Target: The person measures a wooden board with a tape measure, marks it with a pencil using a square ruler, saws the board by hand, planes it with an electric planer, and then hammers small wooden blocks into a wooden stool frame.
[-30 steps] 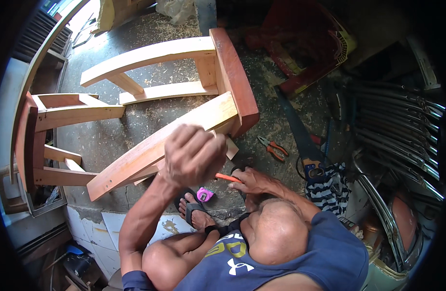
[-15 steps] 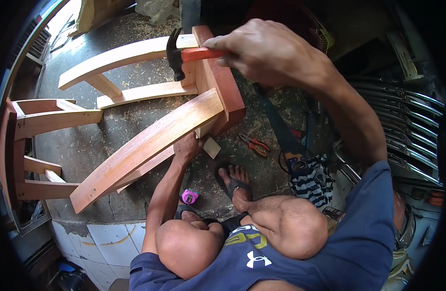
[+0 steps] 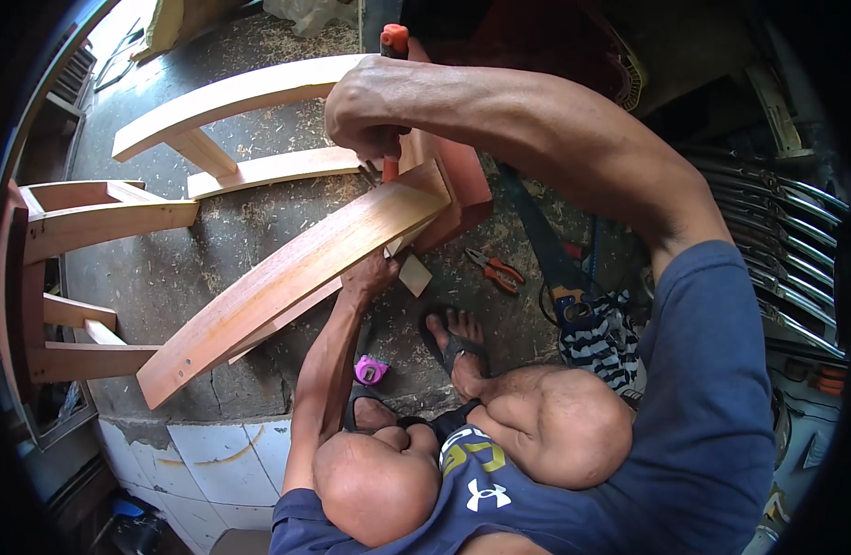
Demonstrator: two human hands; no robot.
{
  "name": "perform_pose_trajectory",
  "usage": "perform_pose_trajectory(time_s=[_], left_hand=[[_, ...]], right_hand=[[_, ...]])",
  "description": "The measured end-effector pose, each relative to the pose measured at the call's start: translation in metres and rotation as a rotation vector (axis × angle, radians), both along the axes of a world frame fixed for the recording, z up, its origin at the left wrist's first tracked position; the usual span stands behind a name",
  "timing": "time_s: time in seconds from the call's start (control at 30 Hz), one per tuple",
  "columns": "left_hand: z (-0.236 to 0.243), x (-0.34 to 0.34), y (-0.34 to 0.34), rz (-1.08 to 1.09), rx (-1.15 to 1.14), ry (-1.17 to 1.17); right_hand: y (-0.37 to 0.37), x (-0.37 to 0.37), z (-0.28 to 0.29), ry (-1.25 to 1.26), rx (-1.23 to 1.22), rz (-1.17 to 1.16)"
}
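A wooden stool [image 3: 296, 277] lies on its side, its long curved pale legs pointing left and its reddish-brown top [image 3: 464, 190] at the right. My right hand [image 3: 362, 111] is closed round the orange handle of a claw hammer [image 3: 395, 42]. The handle's end sticks up above my fist; the head is down among the legs beside the top, mostly hidden. My left hand [image 3: 368, 276] is closed under the nearest leg, close to the top. Its fingers are at a pale bit of wood by the joint; what they grip is partly hidden.
A loose wood offcut [image 3: 414, 276], orange-handled pliers [image 3: 496, 270], a handsaw [image 3: 536, 231] and a pink tape measure [image 3: 370, 370] lie on the shaving-strewn floor. A striped cloth [image 3: 603, 338] is near my foot. Another wooden frame [image 3: 101, 231] stands left; metal tubes [image 3: 786, 250] are stacked right.
My right hand has moved left and down, turning the hammer from level to upright with its head low. The stool's top has shifted slightly right, and my left hand with it.
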State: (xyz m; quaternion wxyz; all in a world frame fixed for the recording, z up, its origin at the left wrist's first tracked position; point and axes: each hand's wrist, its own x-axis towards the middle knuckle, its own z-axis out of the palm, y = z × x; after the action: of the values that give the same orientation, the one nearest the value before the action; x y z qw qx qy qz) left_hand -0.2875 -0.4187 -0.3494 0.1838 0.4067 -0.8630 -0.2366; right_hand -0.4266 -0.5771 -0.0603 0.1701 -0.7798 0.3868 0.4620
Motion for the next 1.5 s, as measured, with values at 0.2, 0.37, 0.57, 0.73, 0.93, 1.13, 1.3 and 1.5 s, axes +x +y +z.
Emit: perform_pose_trajectory(time_s=[0.2, 0.37, 0.57, 0.73, 0.93, 1.13, 1.3, 1.5], left_hand=[[-0.012, 0.004, -0.002, -0.008, -0.049, -0.005], [0.018, -0.006, 0.004, -0.023, 0.044, 0.040], [0.005, 0.004, -0.003, -0.037, 0.000, 0.063], [0.004, 0.003, -0.003, -0.010, 0.019, -0.004], [0.000, -0.001, -0.003, 0.006, 0.086, -0.023], [0.002, 0.002, -0.001, -0.014, 0.129, -0.089], [-0.007, 0.000, -0.004, 0.002, 0.116, -0.070], [-0.014, 0.000, -0.008, -0.061, 0.123, -0.139]], right_hand=[[0.013, 0.007, 0.029, 0.073, -0.076, -0.062], [0.121, -0.053, 0.070, -0.711, -0.953, 0.106], [0.201, -0.067, 0.141, -0.881, -0.266, -0.514], [0.212, -0.037, 0.122, -0.409, -0.139, -0.174], [0.207, -0.031, 0.094, -0.311, -0.487, -0.002], [0.212, -0.027, 0.086, -0.209, -0.392, -0.111], [0.209, -0.030, 0.081, -0.231, -0.316, -0.114], [0.204, -0.022, 0.078, -0.201, -0.304, -0.138]])
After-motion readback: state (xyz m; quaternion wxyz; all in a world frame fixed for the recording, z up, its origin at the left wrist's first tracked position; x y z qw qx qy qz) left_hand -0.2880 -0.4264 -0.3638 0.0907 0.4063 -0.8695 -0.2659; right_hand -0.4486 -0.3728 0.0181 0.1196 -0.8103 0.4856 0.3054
